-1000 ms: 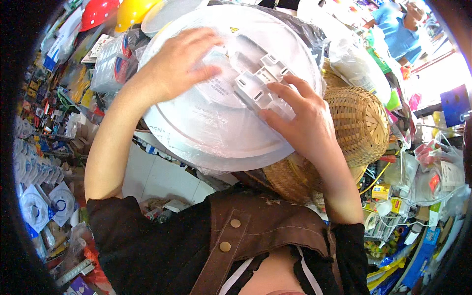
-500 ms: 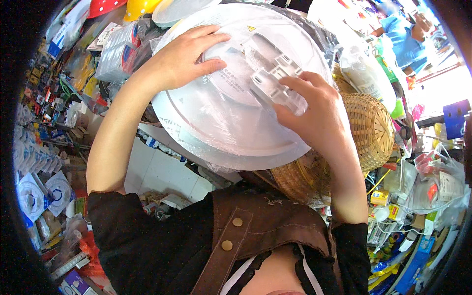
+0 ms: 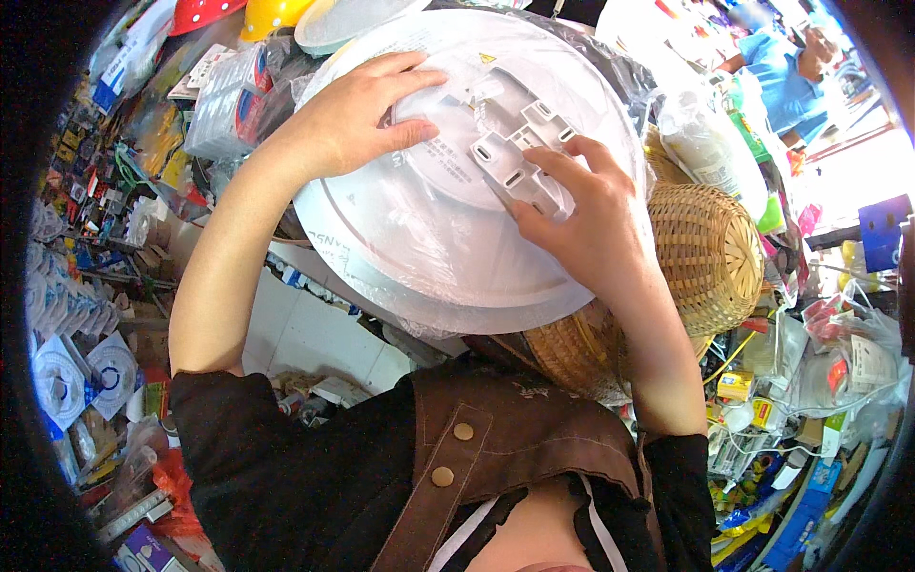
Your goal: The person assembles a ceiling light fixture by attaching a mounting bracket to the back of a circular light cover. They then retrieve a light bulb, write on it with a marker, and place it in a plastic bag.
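The bracket [image 3: 519, 153] is held over the disc [image 3: 381, 238], toward two o'clock of its centre: likely light and stiff, best gripped by its side edges. Its end at four o'clock is pinched by the right hand [image 3: 602, 219], fingers half bent. The film-wrapped disc, probably slippery, is touched at ten o'clock by the left hand [image 3: 351, 112], fingers spread, nothing gripped.

L head cam, wide fisheye, faces down, nr L hand [image 3: 355, 116], R hand [image 3: 599, 217].
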The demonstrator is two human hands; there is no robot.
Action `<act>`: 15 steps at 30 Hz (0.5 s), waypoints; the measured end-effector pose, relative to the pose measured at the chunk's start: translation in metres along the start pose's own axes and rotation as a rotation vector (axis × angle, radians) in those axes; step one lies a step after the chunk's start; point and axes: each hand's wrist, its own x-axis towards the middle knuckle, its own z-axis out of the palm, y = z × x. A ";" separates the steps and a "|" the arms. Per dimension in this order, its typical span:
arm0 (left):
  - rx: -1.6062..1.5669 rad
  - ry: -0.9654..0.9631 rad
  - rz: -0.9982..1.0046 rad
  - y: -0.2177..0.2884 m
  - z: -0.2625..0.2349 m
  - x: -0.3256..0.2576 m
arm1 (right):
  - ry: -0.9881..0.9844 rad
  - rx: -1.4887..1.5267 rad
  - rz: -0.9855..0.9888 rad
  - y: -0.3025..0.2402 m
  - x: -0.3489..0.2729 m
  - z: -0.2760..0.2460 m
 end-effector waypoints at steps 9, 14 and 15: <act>-0.013 -0.004 -0.009 -0.001 0.001 0.000 | -0.006 -0.019 0.012 0.000 -0.021 -0.025; 0.080 0.149 0.172 0.020 -0.007 0.015 | 0.087 0.086 -0.045 0.006 -0.033 -0.037; 0.068 0.115 0.172 0.024 -0.006 0.020 | 0.088 0.124 -0.054 0.008 -0.034 -0.041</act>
